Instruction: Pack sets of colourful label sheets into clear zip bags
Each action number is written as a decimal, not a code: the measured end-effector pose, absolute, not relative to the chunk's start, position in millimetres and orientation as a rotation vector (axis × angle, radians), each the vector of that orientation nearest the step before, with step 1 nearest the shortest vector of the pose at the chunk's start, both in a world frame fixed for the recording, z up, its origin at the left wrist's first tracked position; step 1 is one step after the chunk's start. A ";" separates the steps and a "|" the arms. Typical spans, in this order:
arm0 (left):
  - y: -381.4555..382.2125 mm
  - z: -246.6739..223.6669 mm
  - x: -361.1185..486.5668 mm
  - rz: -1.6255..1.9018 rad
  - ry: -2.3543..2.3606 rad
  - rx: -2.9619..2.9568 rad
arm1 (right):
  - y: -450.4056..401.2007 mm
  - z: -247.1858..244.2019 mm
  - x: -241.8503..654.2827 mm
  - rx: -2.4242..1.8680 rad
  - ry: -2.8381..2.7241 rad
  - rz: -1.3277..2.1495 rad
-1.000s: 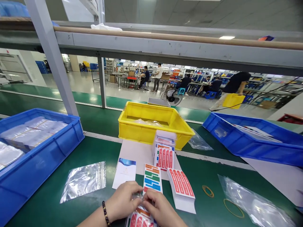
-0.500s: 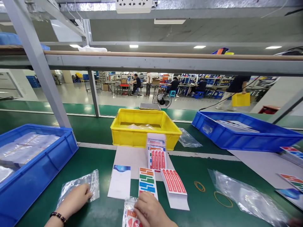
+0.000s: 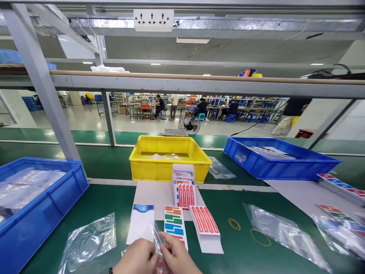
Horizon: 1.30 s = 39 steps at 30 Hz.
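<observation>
My left hand (image 3: 138, 257) and my right hand (image 3: 179, 252) meet at the front, fingers pinched on a clear plastic bag (image 3: 156, 239). Red print shows through the bag's lower part, and the hands hide much of it. Just beyond lie a white card with a blue top (image 3: 140, 224), a sheet of coloured stickers (image 3: 173, 223) and a stack of red-striped cards (image 3: 205, 224). Left of my left hand, clear zip bags (image 3: 88, 239) rest on the green table.
A yellow bin (image 3: 168, 169) stands behind the cards. Blue bins stand at left (image 3: 54, 201) and right (image 3: 285, 163). Rubber bands (image 3: 234, 224) and a long clear bag (image 3: 285, 236) lie to the right. A metal post (image 3: 45, 83) rises at left.
My left hand has left the loose zip bags and moved right to join my right hand at the filled bag. At the far right, a clear bag now covers some cards.
</observation>
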<state>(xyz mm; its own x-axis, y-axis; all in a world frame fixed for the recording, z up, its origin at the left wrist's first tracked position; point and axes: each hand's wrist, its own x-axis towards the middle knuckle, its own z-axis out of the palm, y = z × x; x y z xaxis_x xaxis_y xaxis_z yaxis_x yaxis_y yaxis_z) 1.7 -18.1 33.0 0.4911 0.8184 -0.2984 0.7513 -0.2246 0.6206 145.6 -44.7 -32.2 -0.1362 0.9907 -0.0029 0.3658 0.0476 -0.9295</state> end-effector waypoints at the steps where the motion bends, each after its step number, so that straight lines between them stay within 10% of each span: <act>1: -16.2 27.8 6.7 0.156 1.253 1.958 | -44.5 -33.8 148.2 -1.412 -1.669 0.959; 8: -0.3 -8.9 18.5 0.522 1.123 1.365 | -41.5 -51.8 151.6 -1.383 -2.083 0.482; 19: -0.4 -20.2 15.5 0.504 1.122 1.304 | -35.4 -35.7 156.7 -1.473 -1.740 1.164; 30: 0.4 -21.0 18.4 0.458 1.282 1.531 | -37.8 -40.1 159.9 -1.504 -1.961 0.002; 39: 5.0 8.6 -4.2 0.789 1.115 1.829 | -43.3 -29.1 154.8 -1.307 -2.077 0.250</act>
